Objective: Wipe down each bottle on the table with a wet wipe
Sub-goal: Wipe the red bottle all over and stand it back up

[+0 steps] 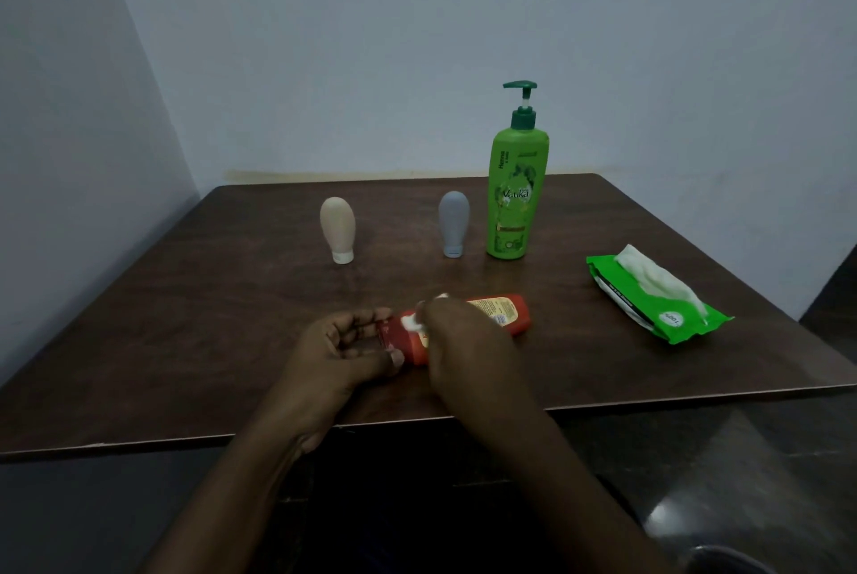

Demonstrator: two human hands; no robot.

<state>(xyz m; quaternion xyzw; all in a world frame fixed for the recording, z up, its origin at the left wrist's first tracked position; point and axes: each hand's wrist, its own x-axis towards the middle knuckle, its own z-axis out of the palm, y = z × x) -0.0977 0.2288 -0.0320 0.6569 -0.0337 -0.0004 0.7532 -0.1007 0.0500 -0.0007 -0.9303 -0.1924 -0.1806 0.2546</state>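
Dark wood table [185, 332] against pale wall [417, 40]; red bottle [510, 318] lies near edge.
Left hand [338, 341] curls round its cap end; right hand [463, 341] pinches wipe [412, 322] on it.

The surface [232, 318] looks like dark wood-grain laminate with a slight sheen, the green pump bottle [514, 198] is glossy plastic, and beside it the wipe pack [649, 300] is shiny film.

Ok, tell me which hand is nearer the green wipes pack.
Right. The right hand presses a wipe on the red bottle, nearer the wipes pack; the left hand holds the bottle's cap end, farther away.
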